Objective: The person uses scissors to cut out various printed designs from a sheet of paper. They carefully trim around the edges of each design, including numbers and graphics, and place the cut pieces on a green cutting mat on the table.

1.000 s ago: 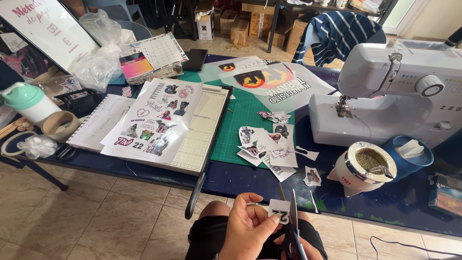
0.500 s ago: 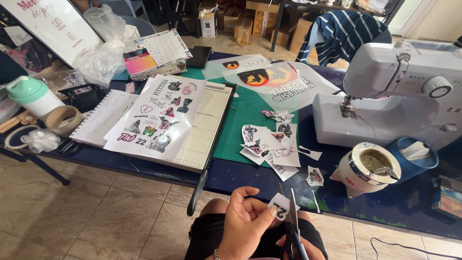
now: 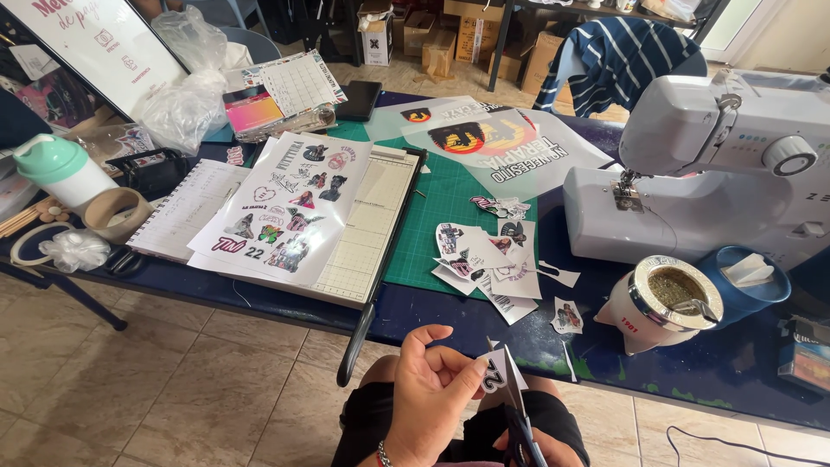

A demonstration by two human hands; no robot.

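Observation:
My left hand [image 3: 430, 395] pinches a small white sticker piece [image 3: 499, 373] over my lap, below the table's front edge. My right hand [image 3: 545, 445] sits low at the bottom edge and grips dark scissors [image 3: 517, 417], whose blades point up into the sticker piece. A pile of cut stickers [image 3: 484, 259] lies on the green cutting mat [image 3: 441, 203] just above my hands. A printed sticker sheet [image 3: 290, 207] rests on the paper trimmer [image 3: 363, 238] to the left.
A white sewing machine [image 3: 718, 164] stands at the right, with a mate cup [image 3: 661, 298] and a blue cup [image 3: 752, 277] in front of it. Printed transfer sheets [image 3: 501, 143] lie at the back. At the left are a notebook [image 3: 186, 207], tape roll [image 3: 114, 214] and plastic bags [image 3: 181, 104].
My hands and the sticker piece stay over my lap. The piece has turned slightly in my left fingers, and the view has shifted a little.

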